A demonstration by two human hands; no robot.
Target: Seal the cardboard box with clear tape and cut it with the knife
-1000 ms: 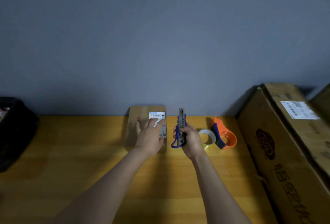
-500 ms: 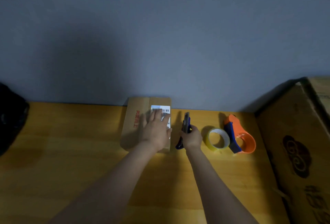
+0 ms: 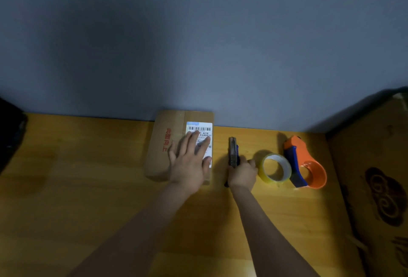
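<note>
- One wooden tabletop (image 3: 88, 199) carries everything; a large cardboard carton (image 3: 375, 188) stands at its right edge.
- One small cardboard box (image 3: 163, 144) lies flat at the back edge, long axis running front to back, its white label (image 3: 199, 127) toward the wall.
- One left hand (image 3: 189, 161) rests flat on the box, fingers spread wide.
- One orange tape dispenser (image 3: 309, 164) lies near the carton.
- One clear tape roll (image 3: 274, 170) sits touching the dispenser's left side.
- One right hand (image 3: 242, 175) is wrapped around one knife (image 3: 233, 150), which points at the back edge, just right of the box.
</note>
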